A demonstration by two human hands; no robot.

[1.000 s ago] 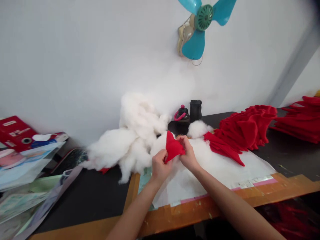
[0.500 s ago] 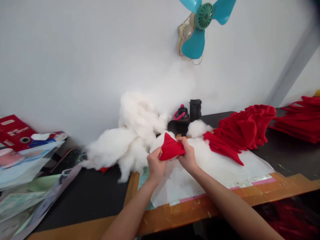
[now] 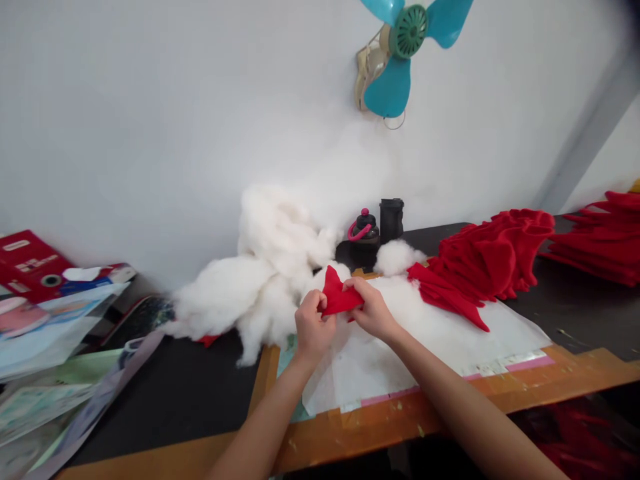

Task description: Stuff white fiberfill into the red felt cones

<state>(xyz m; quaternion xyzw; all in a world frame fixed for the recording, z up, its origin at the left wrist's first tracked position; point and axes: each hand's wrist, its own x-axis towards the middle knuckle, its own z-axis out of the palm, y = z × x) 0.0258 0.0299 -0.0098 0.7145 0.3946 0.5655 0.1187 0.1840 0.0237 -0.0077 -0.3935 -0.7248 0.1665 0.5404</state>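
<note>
Between my two hands is a piece of red fabric [image 3: 338, 297] with a pointed top, held a little above the white sheet. My left hand [image 3: 315, 321] pinches its left edge. On the other side, my right hand [image 3: 371, 308] grips it with thumb and fingers closed, covering its right end. Just behind and to the left rises a big heap of white fluffy stuffing [image 3: 270, 260]. A smaller tuft of stuffing [image 3: 397, 257] lies beyond my right hand. Several red fabric pieces [image 3: 487, 257] are piled to the right.
The white sheet [image 3: 440, 347] lies on a black table edged with brown tape [image 3: 380, 433]. Black bottles [image 3: 391, 219] stand at the back. Another red stack [image 3: 605, 240] is far right. Papers [image 3: 45, 333] and boxes crowd the left. A blue fan [image 3: 390, 87] hangs on the wall.
My right hand has shifted slightly left toward my left hand, its fingers more curled over the red fabric. Less of the fabric shows between the hands.
</note>
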